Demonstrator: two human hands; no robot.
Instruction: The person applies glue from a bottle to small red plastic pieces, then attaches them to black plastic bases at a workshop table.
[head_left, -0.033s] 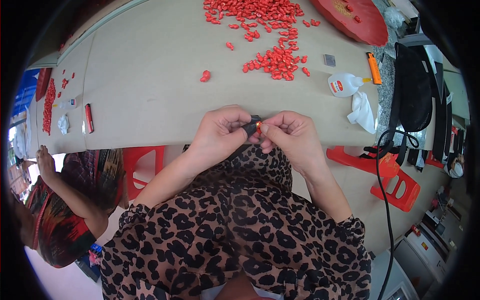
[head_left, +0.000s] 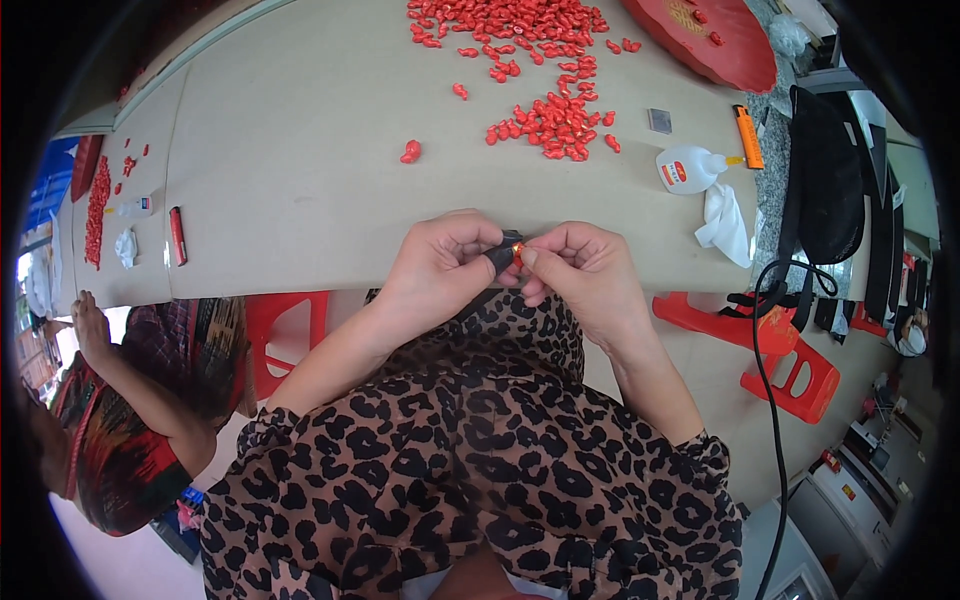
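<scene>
both hands, left hand (head_left: 440, 262) and right hand (head_left: 585, 272), meet fingertip to fingertip, pinching a small dark piece (head_left: 503, 254).

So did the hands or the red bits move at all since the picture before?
Nothing visibly changed. The left hand and right hand pinch the same small dark piece with a red bit at the table edge, and the red pieces lie as before.

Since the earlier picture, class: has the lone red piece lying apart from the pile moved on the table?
No. The lone red piece lies at the same spot left of the pile of red pieces, equally far from the table's near edge.
</scene>
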